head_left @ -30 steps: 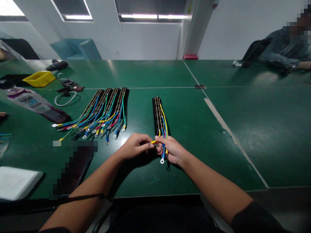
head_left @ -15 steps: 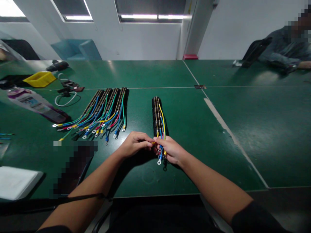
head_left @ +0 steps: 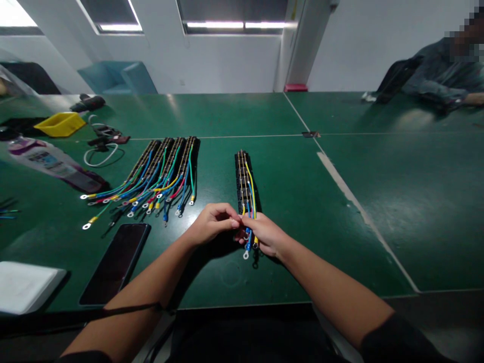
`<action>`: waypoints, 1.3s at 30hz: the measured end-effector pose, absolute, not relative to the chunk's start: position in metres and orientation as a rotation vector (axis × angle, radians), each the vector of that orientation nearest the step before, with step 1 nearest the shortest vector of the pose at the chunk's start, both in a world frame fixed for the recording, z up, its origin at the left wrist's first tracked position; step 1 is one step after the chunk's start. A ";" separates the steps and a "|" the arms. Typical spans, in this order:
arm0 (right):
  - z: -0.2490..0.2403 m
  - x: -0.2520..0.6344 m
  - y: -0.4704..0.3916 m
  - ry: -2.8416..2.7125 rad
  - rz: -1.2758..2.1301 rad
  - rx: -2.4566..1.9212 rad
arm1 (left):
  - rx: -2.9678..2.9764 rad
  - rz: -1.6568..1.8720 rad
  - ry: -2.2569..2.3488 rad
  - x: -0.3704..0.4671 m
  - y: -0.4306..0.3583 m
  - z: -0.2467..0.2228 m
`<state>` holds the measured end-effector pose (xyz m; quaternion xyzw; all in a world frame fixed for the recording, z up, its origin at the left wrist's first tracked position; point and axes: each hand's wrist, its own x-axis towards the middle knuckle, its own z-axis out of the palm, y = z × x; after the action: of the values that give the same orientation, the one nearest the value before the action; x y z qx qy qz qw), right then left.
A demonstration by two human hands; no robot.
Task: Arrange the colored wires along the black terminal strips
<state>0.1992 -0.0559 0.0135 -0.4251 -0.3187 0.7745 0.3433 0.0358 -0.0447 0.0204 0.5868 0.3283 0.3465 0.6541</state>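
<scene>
Black strip [head_left: 237, 174]: lying lengthwise on green table [head_left: 295, 201], just beyond both hands, with wired end nearest, probably to keep loose leads within easy reach
Right hand [head_left: 268, 236]: closed around coloured wires [head_left: 250, 176], with thumb on top, likely to keep them bunched and steady
Ring terminal [head_left: 246, 255]: hanging out below the right hand at the end of a blue lead
Left hand [head_left: 212, 224]: pressed together at thumb and forefinger, meeting the right fingertips; cannot tell whether pinching a lead
Four wired strips [head_left: 187, 154]: laid side by side to the left, with leads fanned nearward, perhaps against tangling
Phone [head_left: 117, 262]: lying flat beside the left forearm
</scene>
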 end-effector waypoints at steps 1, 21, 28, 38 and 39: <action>0.014 0.199 -0.056 -0.831 2.017 -1.110 | 1.307 0.786 0.704 0.036 -0.045 0.020; 0.018 0.201 -0.057 -0.813 2.000 -1.235 | 1.318 0.772 0.787 0.037 -0.046 0.030; 0.013 0.201 -0.058 -0.860 1.968 -1.218 | 1.400 0.740 0.826 0.032 -0.048 0.031; 0.018 0.201 -0.054 -0.723 1.990 -1.237 | 1.451 0.410 0.897 0.023 -0.043 0.034; 0.018 0.201 -0.054 -0.709 2.001 -1.216 | 1.474 0.353 0.895 0.022 -0.043 0.035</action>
<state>0.2012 -0.0540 0.0177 -0.4673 -0.2723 0.7691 0.3407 0.0217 -0.0426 0.0350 0.6453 0.3919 0.1546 0.6372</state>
